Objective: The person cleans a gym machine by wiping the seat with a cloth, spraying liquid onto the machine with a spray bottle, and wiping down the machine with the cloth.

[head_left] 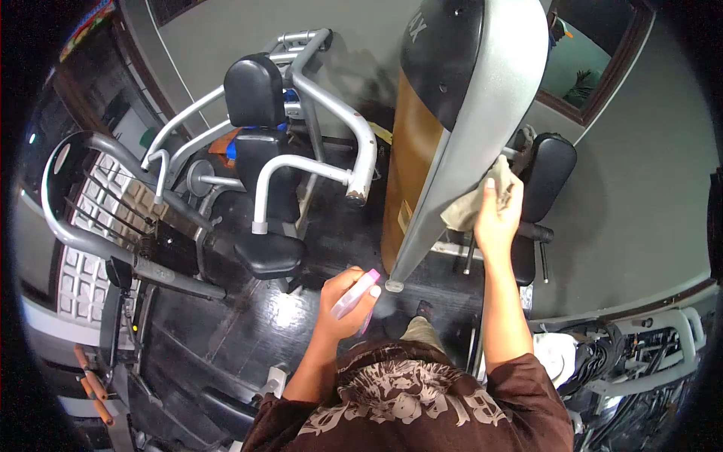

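Right hand (498, 217) holds cloth (462, 211); left hand (337, 307), apparently a bottle (355, 294).

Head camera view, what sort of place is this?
Most likely a gym: it shows a black padded backrest and seat, a curved metal lever arm, and a tall machine column standing nearby.

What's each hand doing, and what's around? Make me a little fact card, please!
Left hand: holds a pink-and-clear bottle
Right hand: holds a pale cloth at the silver side of a tall machine
Black seat: on another machine, left of the tall one
Floor: dark, shiny
Shirt: brown, pale print
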Action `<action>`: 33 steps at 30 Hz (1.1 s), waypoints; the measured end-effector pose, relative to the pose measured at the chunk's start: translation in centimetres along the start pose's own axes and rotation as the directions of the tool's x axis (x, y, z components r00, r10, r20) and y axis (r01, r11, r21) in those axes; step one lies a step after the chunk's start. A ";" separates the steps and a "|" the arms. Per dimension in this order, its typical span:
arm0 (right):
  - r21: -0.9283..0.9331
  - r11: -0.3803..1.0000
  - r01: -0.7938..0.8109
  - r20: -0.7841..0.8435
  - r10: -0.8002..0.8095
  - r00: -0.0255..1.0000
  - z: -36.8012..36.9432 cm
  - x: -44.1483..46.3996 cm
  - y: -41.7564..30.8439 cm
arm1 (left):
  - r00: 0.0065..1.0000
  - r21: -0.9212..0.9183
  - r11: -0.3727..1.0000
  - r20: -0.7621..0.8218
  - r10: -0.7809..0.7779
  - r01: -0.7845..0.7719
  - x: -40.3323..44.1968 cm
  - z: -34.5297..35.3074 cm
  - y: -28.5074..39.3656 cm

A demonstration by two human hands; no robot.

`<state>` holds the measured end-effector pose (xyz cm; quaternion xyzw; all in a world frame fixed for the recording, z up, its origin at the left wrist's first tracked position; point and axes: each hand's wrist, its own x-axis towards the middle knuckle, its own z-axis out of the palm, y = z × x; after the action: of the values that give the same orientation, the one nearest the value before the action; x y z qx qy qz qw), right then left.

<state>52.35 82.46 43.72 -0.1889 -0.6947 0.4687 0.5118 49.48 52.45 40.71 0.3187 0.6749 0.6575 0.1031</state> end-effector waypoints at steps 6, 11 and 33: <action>-0.325 0.944 -0.053 0.080 0.083 0.993 1.1 -6.1 7.1 | 0.999 0.082 0.996 0.036 0.036 -0.039 0.4 0.5 -0.8; -0.428 0.684 -0.591 0.442 0.729 0.524 -3.7 -14.5 19.8 | 0.999 0.110 0.994 0.039 -0.002 -0.002 0.6 1.4 -3.2; 0.194 -0.058 -0.979 0.532 0.845 0.056 -0.2 -6.3 13.5 | 0.976 0.136 0.969 -0.097 -0.195 0.207 -1.8 -0.5 -7.1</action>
<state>52.12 84.46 28.92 -0.4007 -0.2793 0.8726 -0.0073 48.49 51.55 33.46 0.2277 0.7534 0.6056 0.1175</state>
